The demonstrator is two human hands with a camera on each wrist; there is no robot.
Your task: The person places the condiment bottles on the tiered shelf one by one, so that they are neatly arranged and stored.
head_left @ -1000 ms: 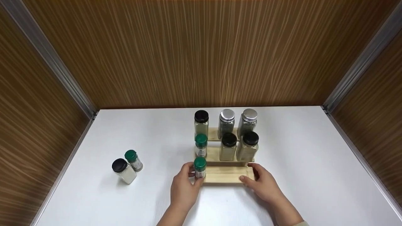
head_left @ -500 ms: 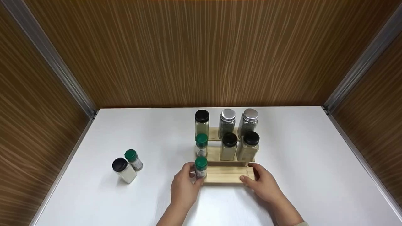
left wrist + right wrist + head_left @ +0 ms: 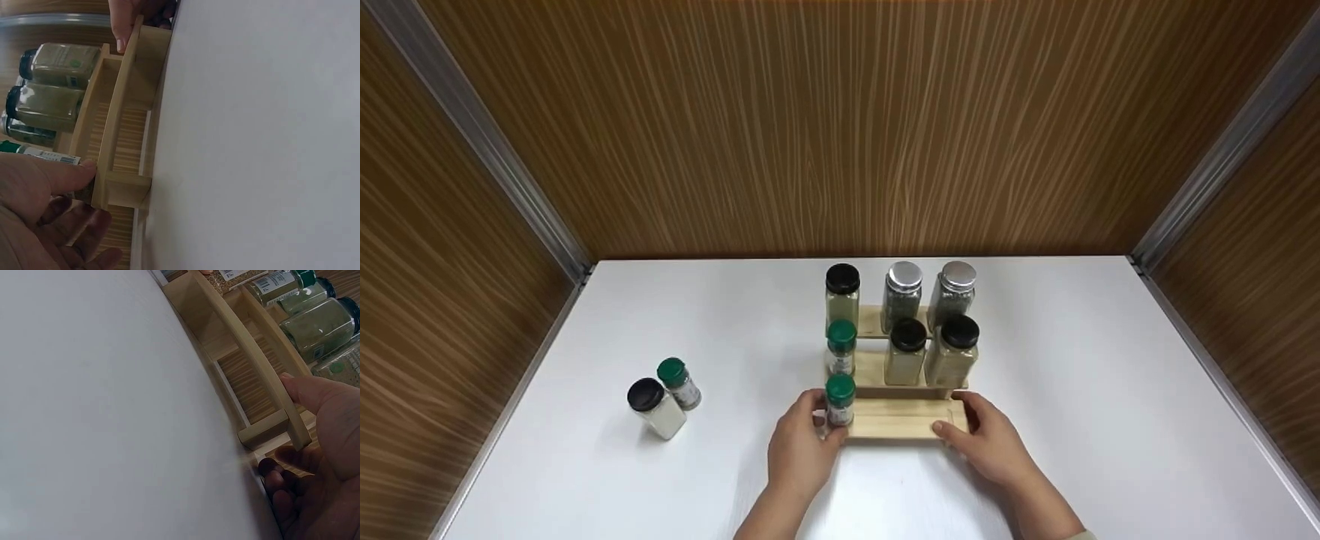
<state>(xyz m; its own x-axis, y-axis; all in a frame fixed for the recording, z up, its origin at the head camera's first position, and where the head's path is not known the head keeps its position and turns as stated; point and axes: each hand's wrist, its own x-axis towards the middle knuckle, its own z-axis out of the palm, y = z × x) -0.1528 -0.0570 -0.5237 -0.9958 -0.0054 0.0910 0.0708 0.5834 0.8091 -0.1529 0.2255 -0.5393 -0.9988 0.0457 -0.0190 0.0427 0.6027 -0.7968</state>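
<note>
A three-tier wooden spice rack (image 3: 900,418) stands on the white table, gripped at both ends. My left hand (image 3: 801,451) holds the left end of its lowest tier, thumb in front beside a small green-capped spice jar (image 3: 840,401). The left wrist view shows that thumb against the rack's front rail (image 3: 117,107), with the fingers spread below. My right hand (image 3: 991,442) grips the right end, its thumb on the rail and its fingers behind. Above, the middle tier bears another green-capped jar (image 3: 841,349) and two black-capped jars (image 3: 905,356); silver-capped jars (image 3: 903,300) are on top.
Left of the rack, a black-capped jar of white contents (image 3: 664,416) and a green-capped jar (image 3: 682,386) stand close together on the table (image 3: 1110,375). A wood-grain panel (image 3: 847,135) rises behind the table, with more panels at both sides.
</note>
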